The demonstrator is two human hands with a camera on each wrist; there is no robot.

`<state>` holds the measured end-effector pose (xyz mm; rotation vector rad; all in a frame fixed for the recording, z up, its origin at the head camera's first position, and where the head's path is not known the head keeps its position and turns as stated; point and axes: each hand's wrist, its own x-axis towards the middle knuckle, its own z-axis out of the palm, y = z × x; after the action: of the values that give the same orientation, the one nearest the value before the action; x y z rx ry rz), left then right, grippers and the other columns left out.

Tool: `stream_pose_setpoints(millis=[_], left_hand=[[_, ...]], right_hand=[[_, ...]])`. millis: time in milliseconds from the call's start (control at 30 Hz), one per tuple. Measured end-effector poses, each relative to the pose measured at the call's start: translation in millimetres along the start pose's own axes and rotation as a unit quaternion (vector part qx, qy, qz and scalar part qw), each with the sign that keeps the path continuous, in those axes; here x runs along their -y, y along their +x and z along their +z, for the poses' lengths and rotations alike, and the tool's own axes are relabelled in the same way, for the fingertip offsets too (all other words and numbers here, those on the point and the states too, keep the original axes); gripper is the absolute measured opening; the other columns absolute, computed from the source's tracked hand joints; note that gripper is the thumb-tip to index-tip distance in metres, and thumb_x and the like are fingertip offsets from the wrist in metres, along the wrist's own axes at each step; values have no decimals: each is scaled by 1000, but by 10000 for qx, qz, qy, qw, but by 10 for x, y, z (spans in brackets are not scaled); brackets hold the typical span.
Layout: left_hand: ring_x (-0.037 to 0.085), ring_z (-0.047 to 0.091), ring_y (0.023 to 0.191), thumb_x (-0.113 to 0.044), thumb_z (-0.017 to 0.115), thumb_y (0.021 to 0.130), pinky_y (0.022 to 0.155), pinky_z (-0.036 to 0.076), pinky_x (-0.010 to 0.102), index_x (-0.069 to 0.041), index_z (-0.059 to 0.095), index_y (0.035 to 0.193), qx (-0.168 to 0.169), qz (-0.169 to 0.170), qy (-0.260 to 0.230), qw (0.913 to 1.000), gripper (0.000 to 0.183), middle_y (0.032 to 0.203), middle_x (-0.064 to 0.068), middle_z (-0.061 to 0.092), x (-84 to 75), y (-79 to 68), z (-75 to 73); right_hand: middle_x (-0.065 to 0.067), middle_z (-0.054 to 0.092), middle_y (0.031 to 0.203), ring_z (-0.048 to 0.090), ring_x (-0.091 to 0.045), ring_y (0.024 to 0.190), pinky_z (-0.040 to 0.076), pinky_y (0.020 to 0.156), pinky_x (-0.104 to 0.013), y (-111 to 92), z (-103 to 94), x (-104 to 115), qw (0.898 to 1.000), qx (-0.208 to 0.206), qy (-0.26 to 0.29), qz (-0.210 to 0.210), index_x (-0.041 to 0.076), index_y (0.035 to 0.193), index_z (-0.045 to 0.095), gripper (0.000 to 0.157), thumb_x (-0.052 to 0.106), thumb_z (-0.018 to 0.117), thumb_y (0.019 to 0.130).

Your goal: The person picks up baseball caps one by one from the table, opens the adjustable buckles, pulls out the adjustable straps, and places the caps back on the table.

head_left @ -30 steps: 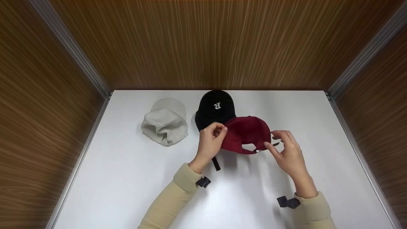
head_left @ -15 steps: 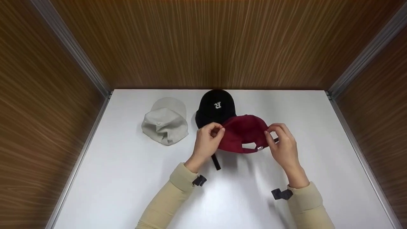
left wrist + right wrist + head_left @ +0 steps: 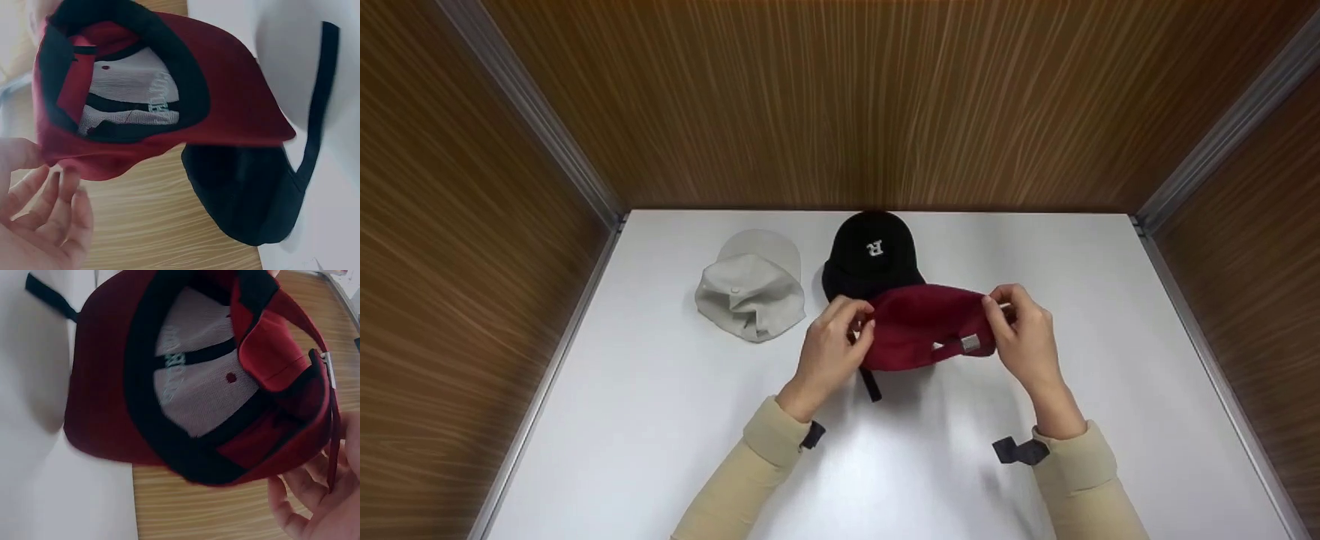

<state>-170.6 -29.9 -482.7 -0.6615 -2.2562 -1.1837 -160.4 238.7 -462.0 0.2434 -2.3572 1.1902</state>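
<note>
A dark red baseball cap is held up in front of the black cap, its back strap with a metal buckle facing me. My left hand pinches its left edge between thumb and fingers. The right side is pinched by my right hand, close to the buckle. Both wrist views look into the cap's underside, with the dark sweatband and pale mesh lining showing. Behind it lies a black cap with a white letter R, partly covered by the red one; its strap sticks out below.
A light grey cap with a crumpled crown lies on the white table to the left. Wood-grain panels stand at the back and both sides, with metal strips along the corners.
The red cap has tilted and shifted slightly left, and its buckle now faces me. My right hand has moved up and left to pinch the cap's edge; my left hand has drifted left.
</note>
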Motion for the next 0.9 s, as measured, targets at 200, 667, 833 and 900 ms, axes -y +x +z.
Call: stream_pose_setpoints(millis=[200,667,833,900], left_hand=[[19,59,84,-14,73,87,77,48,32,-6,70,93,-307,1356,830,9868,11,90,3,64,-63,-122,38],[20,56,90,-25,72,91,88,45,39,-13,75,95,533,2438,1974,9480,13,95,2,65,-125,-231,146],[19,58,87,-21,71,92,80,47,35,-12,76,91,408,2303,1776,9559,10,91,2,65,-124,-189,138],[18,59,84,-20,71,93,75,47,33,-12,76,90,336,2191,1585,9622,10,88,1,66,-129,-158,123]], right_hand=[[-8,66,80,58,-15,58,42,48,-14,7,-16,80,9996,-56,-119,232,2,93,60,11,11,59,98],[-10,67,85,62,-15,61,45,48,-16,18,-33,108,9984,143,183,512,1,95,59,12,12,57,100],[-10,66,87,63,-15,63,48,50,-17,22,-47,97,9973,252,344,605,2,96,58,12,13,56,100],[-11,66,88,64,-15,65,49,52,-18,22,-54,86,9967,292,411,644,1,96,58,12,12,56,100]])
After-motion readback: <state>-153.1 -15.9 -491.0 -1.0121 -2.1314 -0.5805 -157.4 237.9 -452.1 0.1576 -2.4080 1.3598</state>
